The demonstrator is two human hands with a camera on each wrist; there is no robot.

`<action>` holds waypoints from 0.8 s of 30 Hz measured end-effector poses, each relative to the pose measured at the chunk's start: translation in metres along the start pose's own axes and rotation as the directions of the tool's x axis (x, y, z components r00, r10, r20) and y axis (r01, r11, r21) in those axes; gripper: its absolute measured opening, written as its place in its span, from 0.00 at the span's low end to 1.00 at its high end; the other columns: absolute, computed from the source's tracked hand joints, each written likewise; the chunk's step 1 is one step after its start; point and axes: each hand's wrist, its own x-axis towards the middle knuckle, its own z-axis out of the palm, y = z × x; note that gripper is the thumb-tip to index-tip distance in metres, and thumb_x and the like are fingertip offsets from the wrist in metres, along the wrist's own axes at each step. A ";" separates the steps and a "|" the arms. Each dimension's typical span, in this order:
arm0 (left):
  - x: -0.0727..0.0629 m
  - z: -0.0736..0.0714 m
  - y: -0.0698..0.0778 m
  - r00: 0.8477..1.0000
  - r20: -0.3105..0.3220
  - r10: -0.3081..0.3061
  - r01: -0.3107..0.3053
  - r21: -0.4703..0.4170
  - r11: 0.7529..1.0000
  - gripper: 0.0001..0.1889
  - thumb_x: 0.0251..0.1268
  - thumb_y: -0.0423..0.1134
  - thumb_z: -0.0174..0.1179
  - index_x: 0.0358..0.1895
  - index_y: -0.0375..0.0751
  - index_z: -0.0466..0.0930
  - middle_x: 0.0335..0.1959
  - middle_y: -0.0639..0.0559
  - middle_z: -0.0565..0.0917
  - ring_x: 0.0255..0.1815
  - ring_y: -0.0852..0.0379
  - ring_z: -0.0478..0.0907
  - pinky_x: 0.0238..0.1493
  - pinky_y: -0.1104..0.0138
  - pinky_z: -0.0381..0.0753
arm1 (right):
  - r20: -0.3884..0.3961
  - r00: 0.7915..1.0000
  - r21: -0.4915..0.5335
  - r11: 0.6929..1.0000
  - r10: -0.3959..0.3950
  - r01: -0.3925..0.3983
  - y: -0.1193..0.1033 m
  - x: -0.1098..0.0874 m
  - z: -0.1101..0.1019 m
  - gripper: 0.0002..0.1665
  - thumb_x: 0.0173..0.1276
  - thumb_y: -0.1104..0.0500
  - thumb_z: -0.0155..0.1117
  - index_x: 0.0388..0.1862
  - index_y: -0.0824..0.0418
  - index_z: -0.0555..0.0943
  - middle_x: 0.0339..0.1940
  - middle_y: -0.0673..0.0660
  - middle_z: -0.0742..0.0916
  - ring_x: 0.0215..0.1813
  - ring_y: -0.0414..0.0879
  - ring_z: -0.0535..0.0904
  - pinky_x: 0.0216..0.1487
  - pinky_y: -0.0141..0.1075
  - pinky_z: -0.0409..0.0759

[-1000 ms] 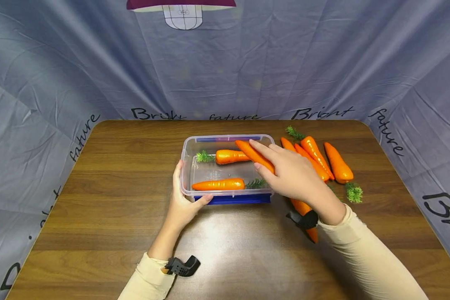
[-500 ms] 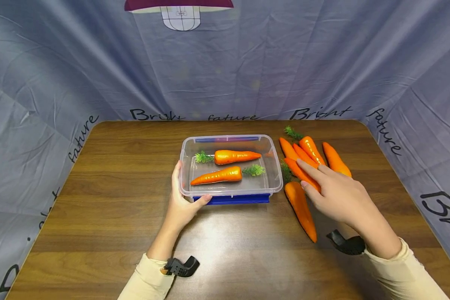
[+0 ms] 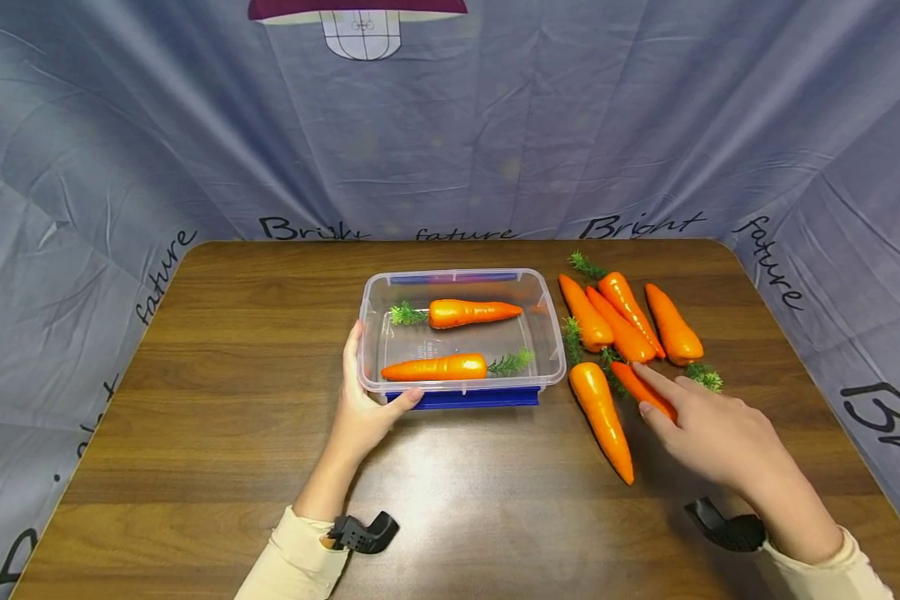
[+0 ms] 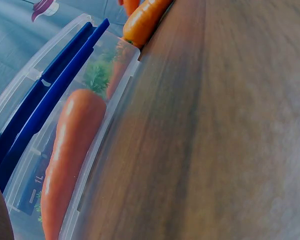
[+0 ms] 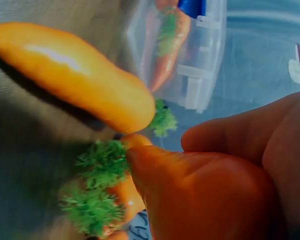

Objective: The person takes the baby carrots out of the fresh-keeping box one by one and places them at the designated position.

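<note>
My left hand (image 3: 362, 408) grips the clear plastic food container (image 3: 461, 387) at its front left corner, thumb on the front edge and fingers along the left side. Two orange carrots lie inside: one carrot (image 3: 472, 313) towards the back, another carrot (image 3: 435, 367) along the front wall. Both have green leafy tops. On the right of the table, my right hand (image 3: 720, 429) holds a further carrot (image 3: 643, 390) between thumb and fingers; its thick end is hidden by the hand. In the right wrist view this carrot (image 5: 205, 195) fills the lower middle.
Several carrots lie close around the right hand, including a carrot (image 3: 602, 421) left of it and a carrot (image 3: 672, 325) behind it. Blue clip flaps (image 3: 461, 398) stand out from the container's front. A grey printed curtain (image 3: 450, 125) surrounds the wooden table (image 3: 255, 333).
The right hand has carried its carrot from over the container to the right and nearer. The front carrot in the container shifted inward, then back against the front wall. The left hand stayed put.
</note>
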 end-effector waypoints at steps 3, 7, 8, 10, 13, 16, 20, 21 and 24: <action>0.000 0.000 0.001 1.000 -0.001 -0.006 0.006 -0.003 1.000 0.61 0.47 0.32 0.76 0.81 0.50 0.41 0.81 0.51 0.49 0.79 0.42 0.53 0.78 0.47 0.54 | 0.025 1.000 0.000 1.000 0.007 -0.007 0.003 0.001 0.004 0.36 0.77 0.35 0.42 0.79 0.44 0.61 0.48 0.55 0.83 0.26 0.49 0.73 0.21 0.40 0.65; 0.000 0.001 0.001 1.000 -0.005 -0.010 0.010 -0.003 1.000 0.61 0.47 0.32 0.76 0.81 0.50 0.40 0.81 0.51 0.50 0.79 0.42 0.54 0.78 0.47 0.54 | 0.034 0.999 -0.012 1.000 0.006 -0.005 0.005 0.003 0.009 0.35 0.77 0.36 0.44 0.79 0.45 0.61 0.49 0.56 0.83 0.26 0.49 0.74 0.21 0.42 0.67; 0.000 0.001 0.001 1.000 -0.005 -0.010 0.010 -0.006 1.000 0.62 0.47 0.31 0.76 0.81 0.50 0.40 0.81 0.51 0.50 0.79 0.41 0.54 0.78 0.47 0.54 | 0.036 0.999 -0.012 1.000 0.005 -0.005 0.005 0.004 0.010 0.35 0.77 0.37 0.45 0.79 0.45 0.60 0.48 0.56 0.83 0.27 0.50 0.74 0.21 0.42 0.67; 0.000 0.001 0.000 1.000 -0.004 -0.006 0.006 -0.009 1.000 0.61 0.47 0.31 0.76 0.81 0.50 0.41 0.81 0.49 0.50 0.79 0.41 0.54 0.78 0.47 0.54 | 0.044 0.999 -0.016 1.000 -0.007 0.007 0.006 0.004 0.013 0.36 0.76 0.37 0.45 0.79 0.45 0.61 0.51 0.58 0.84 0.29 0.53 0.77 0.22 0.45 0.70; 0.000 0.001 -0.001 1.000 0.000 -0.003 0.003 -0.015 1.000 0.61 0.47 0.31 0.76 0.80 0.50 0.41 0.81 0.48 0.49 0.79 0.40 0.54 0.77 0.46 0.55 | 0.047 0.999 -0.022 1.000 -0.018 0.019 0.005 0.005 0.018 0.36 0.76 0.36 0.45 0.79 0.46 0.61 0.59 0.64 0.83 0.40 0.65 0.82 0.28 0.55 0.76; 0.000 0.001 -0.001 1.000 0.003 0.001 -0.001 -0.017 1.000 0.61 0.47 0.32 0.76 0.80 0.51 0.41 0.81 0.48 0.49 0.79 0.40 0.54 0.77 0.46 0.55 | 0.047 0.999 -0.023 0.999 -0.024 0.025 0.006 0.005 0.022 0.36 0.77 0.35 0.44 0.79 0.45 0.60 0.67 0.68 0.78 0.54 0.75 0.79 0.36 0.65 0.77; 0.000 0.000 -0.001 1.000 -0.003 0.002 -0.002 -0.009 1.000 0.61 0.47 0.32 0.76 0.81 0.52 0.41 0.81 0.49 0.50 0.79 0.40 0.54 0.78 0.46 0.55 | 0.064 0.998 -0.014 1.000 -0.013 0.014 0.007 0.006 0.025 0.37 0.77 0.34 0.41 0.80 0.43 0.57 0.70 0.67 0.76 0.54 0.75 0.79 0.34 0.64 0.77; 0.000 0.000 -0.001 1.000 -0.006 0.001 -0.001 -0.003 1.000 0.61 0.47 0.32 0.76 0.81 0.52 0.41 0.81 0.50 0.50 0.79 0.40 0.54 0.78 0.47 0.55 | 0.071 0.997 -0.011 1.000 -0.010 0.011 0.007 0.007 0.026 0.37 0.77 0.34 0.40 0.80 0.43 0.56 0.70 0.66 0.75 0.54 0.75 0.79 0.33 0.63 0.77; 0.000 0.000 -0.002 1.000 -0.008 -0.003 0.003 0.007 1.000 0.61 0.47 0.32 0.76 0.81 0.53 0.41 0.81 0.50 0.50 0.78 0.40 0.55 0.78 0.47 0.55 | 0.090 0.996 -0.003 1.000 0.002 -0.001 0.010 0.008 0.028 0.38 0.77 0.32 0.37 0.81 0.43 0.54 0.69 0.66 0.76 0.53 0.75 0.80 0.32 0.62 0.76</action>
